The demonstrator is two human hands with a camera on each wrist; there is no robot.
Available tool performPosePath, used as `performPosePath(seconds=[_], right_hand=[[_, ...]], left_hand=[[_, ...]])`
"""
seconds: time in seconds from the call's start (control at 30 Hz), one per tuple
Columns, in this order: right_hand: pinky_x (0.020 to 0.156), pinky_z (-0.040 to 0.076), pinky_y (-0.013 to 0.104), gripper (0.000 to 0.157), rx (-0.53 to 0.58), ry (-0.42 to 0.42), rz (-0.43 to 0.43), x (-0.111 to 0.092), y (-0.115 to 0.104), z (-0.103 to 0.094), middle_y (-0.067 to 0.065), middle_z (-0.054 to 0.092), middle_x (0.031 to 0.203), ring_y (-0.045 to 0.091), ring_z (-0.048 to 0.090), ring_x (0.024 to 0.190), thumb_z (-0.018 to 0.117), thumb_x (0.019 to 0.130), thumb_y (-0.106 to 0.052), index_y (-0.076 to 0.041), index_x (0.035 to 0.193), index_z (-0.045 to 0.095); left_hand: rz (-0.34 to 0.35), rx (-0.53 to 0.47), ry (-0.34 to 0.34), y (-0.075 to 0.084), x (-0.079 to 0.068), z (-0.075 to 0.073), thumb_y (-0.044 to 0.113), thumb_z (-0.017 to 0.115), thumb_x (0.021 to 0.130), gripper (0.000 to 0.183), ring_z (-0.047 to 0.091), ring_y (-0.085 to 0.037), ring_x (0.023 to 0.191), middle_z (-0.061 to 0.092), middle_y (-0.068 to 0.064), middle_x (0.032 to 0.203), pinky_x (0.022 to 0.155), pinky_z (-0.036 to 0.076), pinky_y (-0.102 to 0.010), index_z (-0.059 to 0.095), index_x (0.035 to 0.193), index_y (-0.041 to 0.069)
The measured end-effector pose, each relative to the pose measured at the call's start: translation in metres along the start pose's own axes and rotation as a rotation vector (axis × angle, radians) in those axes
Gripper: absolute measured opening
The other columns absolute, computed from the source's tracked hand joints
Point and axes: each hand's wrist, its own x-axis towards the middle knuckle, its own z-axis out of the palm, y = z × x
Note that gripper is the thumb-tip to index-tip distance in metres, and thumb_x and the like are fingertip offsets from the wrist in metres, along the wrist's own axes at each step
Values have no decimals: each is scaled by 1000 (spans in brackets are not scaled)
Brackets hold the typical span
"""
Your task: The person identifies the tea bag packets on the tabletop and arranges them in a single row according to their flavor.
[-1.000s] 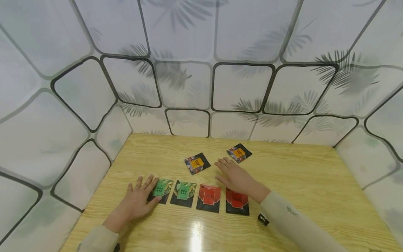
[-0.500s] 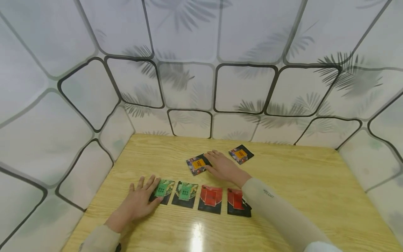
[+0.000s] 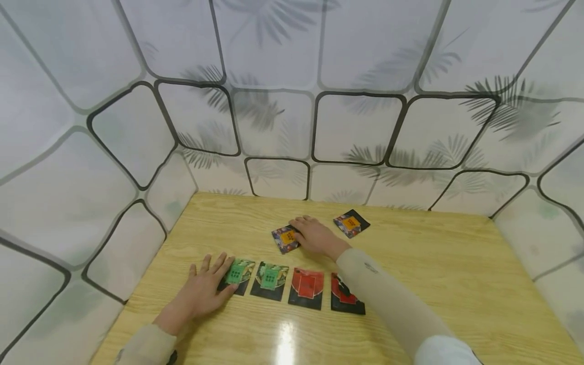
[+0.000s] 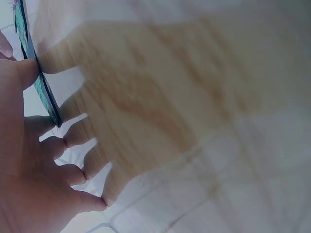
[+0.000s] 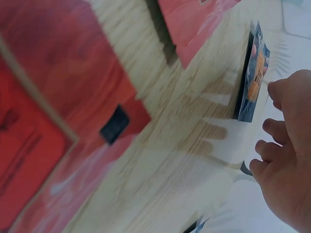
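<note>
My left hand (image 3: 201,294) lies with fingers spread on the left side of a green-and-black packet (image 3: 240,274), the leftmost of a row on the table. In the left wrist view its thumb and index finger meet the packet's edge (image 4: 48,99). My right hand (image 3: 315,235) is over the black end of a purple-and-orange packet (image 3: 284,239), fingers relaxed and covering that end. The right wrist view has this packet (image 5: 255,77) just beyond the fingertips. A second green packet (image 3: 269,280) and a red packet (image 3: 306,288) continue the row.
Partly under my right sleeve (image 3: 388,294) lies another red packet (image 3: 348,303), at the row's right end. Another purple-and-orange packet (image 3: 352,223) lies farther back, right of my right hand. White patterned walls (image 3: 351,132) surround the wooden table (image 3: 456,263).
My right hand has moved left from between the two purple-and-orange packets onto the nearer one's black end. The left hand has kept its place on the green packet.
</note>
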Motion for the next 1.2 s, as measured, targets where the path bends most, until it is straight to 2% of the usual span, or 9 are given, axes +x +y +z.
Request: performPosePath(seconds=[0.27,0.33,0.53,0.7,0.97,1.07,1.2], right_hand=[[127,29,60,45,-67,-50,-21,6,-5,3,18,51,157,42,40,153,44,114,-20,-13,158,50],[126,30,60,44,-69,-49,-9,5,-5,4,17,53,154,41,41,151,45,114,-23,-12,157,51],[128,27,58,50,-95,-37,54,-1,-2,2,18,52,158,43,36,155,48,113,-35,-12,157,51],[127,29,59,51,-85,6,67,-4,1,0,19,55,155,43,41,152,56,110,-38,-7,150,58],[130,21,60,56,-70,-76,22,-5,8,4,23,34,169,45,27,159,49,113,-34,-21,166,37],[130,22,59,55,-65,-65,37,-8,10,4,25,33,169,46,27,159,49,113,-37,-15,163,42],[129,26,58,57,-116,-30,63,-13,12,2,23,39,167,44,33,157,50,112,-43,-7,156,51]], left_hand=[[-5,-9,-16,1,1,1,53,53,107,76,25,-64,151,33,-22,170,110,20,-89,35,165,8],[-6,-11,-16,0,1,1,53,53,107,76,24,-64,152,32,-22,170,110,19,-89,35,165,8],[-3,-4,-11,0,2,-1,53,53,107,76,24,-64,152,33,-22,170,110,20,-89,35,165,8],[-4,-9,-12,1,2,-3,52,54,107,75,25,-64,151,33,-23,169,110,19,-89,36,165,8],[-7,-18,-25,0,1,0,53,53,107,76,23,-63,152,32,-22,170,110,19,-89,35,165,8],[-8,-21,-25,0,0,0,54,53,107,76,23,-62,153,32,-21,171,110,19,-89,35,165,9],[-7,-13,-17,0,0,-1,53,53,107,76,24,-63,152,32,-22,170,110,19,-89,35,165,9]])
